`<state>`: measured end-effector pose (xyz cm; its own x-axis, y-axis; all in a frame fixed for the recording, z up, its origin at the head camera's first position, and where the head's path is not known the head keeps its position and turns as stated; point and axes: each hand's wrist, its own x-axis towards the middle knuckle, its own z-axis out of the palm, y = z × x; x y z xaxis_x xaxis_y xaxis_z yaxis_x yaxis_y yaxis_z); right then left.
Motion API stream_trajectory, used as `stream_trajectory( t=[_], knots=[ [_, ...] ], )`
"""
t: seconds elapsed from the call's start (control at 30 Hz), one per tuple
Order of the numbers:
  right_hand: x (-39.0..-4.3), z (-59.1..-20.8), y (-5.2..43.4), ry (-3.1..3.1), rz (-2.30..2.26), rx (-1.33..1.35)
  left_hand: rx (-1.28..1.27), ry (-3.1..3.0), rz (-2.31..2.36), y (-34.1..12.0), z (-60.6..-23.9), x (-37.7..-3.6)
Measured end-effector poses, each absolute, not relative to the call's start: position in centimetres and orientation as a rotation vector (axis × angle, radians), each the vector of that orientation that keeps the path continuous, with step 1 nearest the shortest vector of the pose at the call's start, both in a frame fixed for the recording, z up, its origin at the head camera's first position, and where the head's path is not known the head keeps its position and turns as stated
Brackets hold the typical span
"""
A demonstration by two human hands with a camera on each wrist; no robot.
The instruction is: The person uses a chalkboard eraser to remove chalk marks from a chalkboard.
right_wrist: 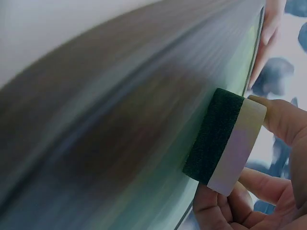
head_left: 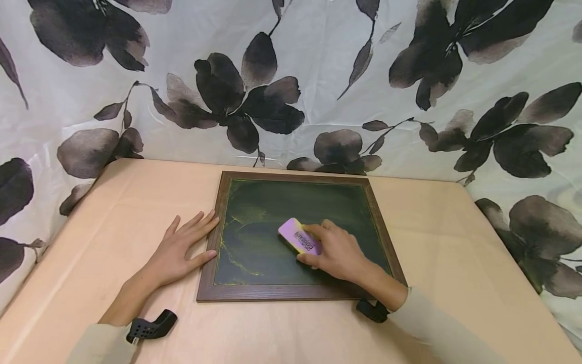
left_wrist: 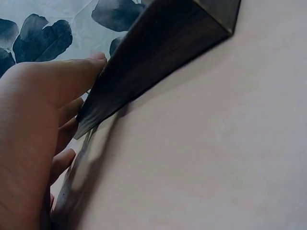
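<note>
A chalkboard (head_left: 300, 199) in a brown wooden frame (head_left: 291, 292) lies on the table, with yellow chalk marks and smears mostly along its left side. My right hand (head_left: 342, 253) grips a chalkboard eraser (head_left: 291, 231) between thumb and fingers over the middle of the board. The eraser's top is pink-purple with a printed label; the right wrist view shows its dark felt pad (right_wrist: 213, 136) facing the board. With fingers spread and fairly straight, my left hand (head_left: 179, 253) touches the frame's left edge. In the left wrist view, its thumb (left_wrist: 79, 79) rests against the frame's side.
A pale beige tabletop (head_left: 454, 242) surrounds the board. Behind it and along both sides hangs a white curtain (head_left: 327, 65) with dark flower prints. Each wrist wears a black strap device, one on the left wrist (head_left: 152, 326) and one on the right wrist (head_left: 373, 310).
</note>
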<state>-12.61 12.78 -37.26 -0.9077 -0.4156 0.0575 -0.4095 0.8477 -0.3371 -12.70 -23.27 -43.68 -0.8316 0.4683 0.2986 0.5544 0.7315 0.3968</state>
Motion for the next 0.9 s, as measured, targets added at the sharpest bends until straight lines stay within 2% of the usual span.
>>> stream_trajectory(
  t=[0.2,0.37,0.9],
  knots=[
    [-12.9,-37.3,18.3,3.079,-0.510,-0.536,-0.810,-2.757,-0.723,-23.3,-43.7,-12.6],
    [-12.7,-37.0,21.0,3.090,-0.511,-0.435,-0.797,-2.760,-0.723,-23.5,-43.8,-12.4],
    [-12.9,-37.9,22.4,3.053,-0.845,-0.260,-0.794,-2.752,-0.732,-23.1,-43.3,-12.7]
  ],
)
